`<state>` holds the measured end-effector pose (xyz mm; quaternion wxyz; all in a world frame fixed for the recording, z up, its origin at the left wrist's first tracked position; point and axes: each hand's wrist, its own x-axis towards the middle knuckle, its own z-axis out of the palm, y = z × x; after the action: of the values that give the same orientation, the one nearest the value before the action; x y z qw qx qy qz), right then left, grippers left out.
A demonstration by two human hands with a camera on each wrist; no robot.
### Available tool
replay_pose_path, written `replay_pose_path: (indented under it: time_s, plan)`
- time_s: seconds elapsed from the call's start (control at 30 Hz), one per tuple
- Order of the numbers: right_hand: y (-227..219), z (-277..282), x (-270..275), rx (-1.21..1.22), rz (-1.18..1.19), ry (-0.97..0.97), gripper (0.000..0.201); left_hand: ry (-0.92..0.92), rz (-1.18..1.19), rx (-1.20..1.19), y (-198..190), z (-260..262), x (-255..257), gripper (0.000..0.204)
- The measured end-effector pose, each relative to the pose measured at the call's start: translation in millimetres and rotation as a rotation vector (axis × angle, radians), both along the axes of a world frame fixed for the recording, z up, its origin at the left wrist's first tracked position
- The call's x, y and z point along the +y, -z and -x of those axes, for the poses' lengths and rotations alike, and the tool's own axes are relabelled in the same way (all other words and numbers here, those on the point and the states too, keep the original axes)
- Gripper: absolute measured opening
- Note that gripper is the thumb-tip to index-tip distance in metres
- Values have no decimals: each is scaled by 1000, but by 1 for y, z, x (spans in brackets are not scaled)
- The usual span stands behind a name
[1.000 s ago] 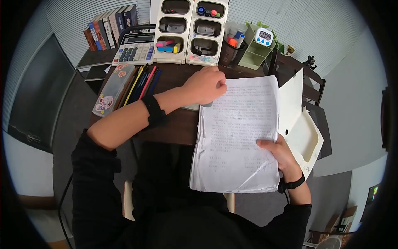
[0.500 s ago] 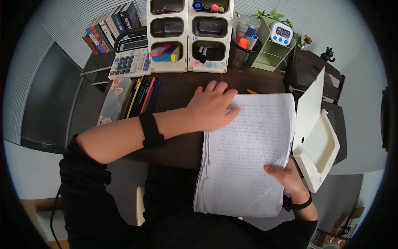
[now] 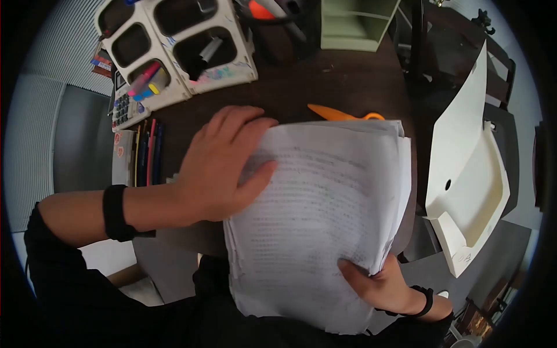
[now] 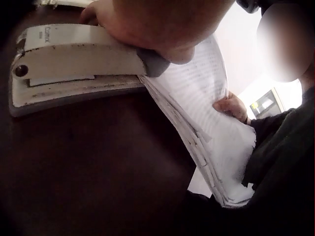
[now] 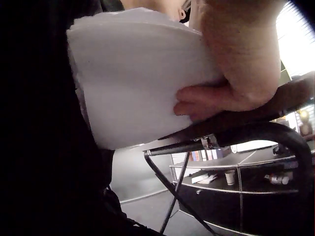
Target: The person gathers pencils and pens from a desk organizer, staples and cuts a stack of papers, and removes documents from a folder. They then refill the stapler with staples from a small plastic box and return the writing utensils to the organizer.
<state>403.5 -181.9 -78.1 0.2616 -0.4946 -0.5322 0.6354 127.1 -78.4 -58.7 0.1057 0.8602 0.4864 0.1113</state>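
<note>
A thick stack of printed sheets (image 3: 313,214) extends from the desk's front edge towards the body. At its top left corner lies my left hand (image 3: 223,165), fingers extended and thumb apart over the paper. In the left wrist view a worn cream stapler (image 4: 83,51) has its grey front end at the stack's corner, under the left hand (image 4: 157,24); the head view mostly hides it. My right hand (image 3: 380,284) grips the stack's lower right edge, thumb on top. Seen in the right wrist view, its fingers (image 5: 197,101) press the underside.
Orange-handled scissors (image 3: 333,112) lie behind the stack. Pencils (image 3: 149,151), a case (image 3: 122,159) and a calculator (image 3: 123,110) are at the left. A white organizer (image 3: 174,58), black pen cup (image 3: 281,37) and green shelf (image 3: 355,26) stand behind. An open white box (image 3: 470,191) sits right.
The head view has shifted right and closer. My left hand has gone from curled fingers to extended ones over the stack's corner. The right hand keeps its hold; more of the orange scissors shows.
</note>
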Motion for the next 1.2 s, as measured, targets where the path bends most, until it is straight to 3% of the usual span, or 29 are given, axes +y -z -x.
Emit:
replay_pose_path:
  time_s: [0.07, 0.33, 0.4, 0.53, 0.6, 0.67, 0.73, 0.77, 0.83, 0.87, 0.9, 0.97, 1.0, 1.07, 1.1, 1.17, 1.2]
  plan:
    - [2, 0, -1, 85, -21, 24, 12, -17, 15, 2, 0, -3, 0, 49]
    - [-5, -4, 2, -46, 1, -98, 12, 12, -68, 23, 6, 5, -4, 52]
    - [4, -6, 0, 16, -103, -76, 20, 3, -78, 39, 7, 5, -4, 53]
    - [-6, -7, 10, 143, 183, -101, 39, -41, 16, 83, 8, 6, -6, 57]
    - [-11, -7, 13, 45, 91, -28, 52, -39, 55, 80, 9, 5, -7, 57]
    - [-9, -10, 18, 35, -172, 104, 61, -54, 83, 100, 7, 4, -6, 57]
    - [-13, 0, 22, -139, -709, 259, 73, -59, 80, 98, 5, 3, -6, 57]
    - [-35, 13, 24, -566, -1083, 243, 74, -63, 91, 95, 7, 3, -6, 58]
    - [-61, 44, 39, -594, -1281, -63, 78, -53, 85, 93, 9, 3, -6, 60]
    - [-64, 68, 47, -611, -1268, -202, 83, -54, 75, 83, 10, 5, -6, 62]
    - [-57, 89, 59, -538, -1430, -312, 82, -43, 75, 84, 12, 10, -3, 62]
    - [-56, 132, 86, -541, -1690, -593, 82, 200, 253, 37, 19, 24, 5, 64]
    - [-53, 150, 97, -545, -1701, -595, 82, 198, 242, 34, 21, 33, 11, 64]
    - [-49, 183, 113, -405, -1661, -883, 75, 153, 62, 25, 31, 28, 9, 65]
    - [-49, 192, 116, -400, -1671, -893, 75, 129, -23, 23, 34, 18, 17, 66]
    - [-48, 205, 119, -488, -1237, -1034, 66, 80, -187, 15, 48, 15, 8, 67]
    - [-46, 207, 121, -491, -1241, -1044, 66, 59, -270, 11, 53, 11, 1, 67]
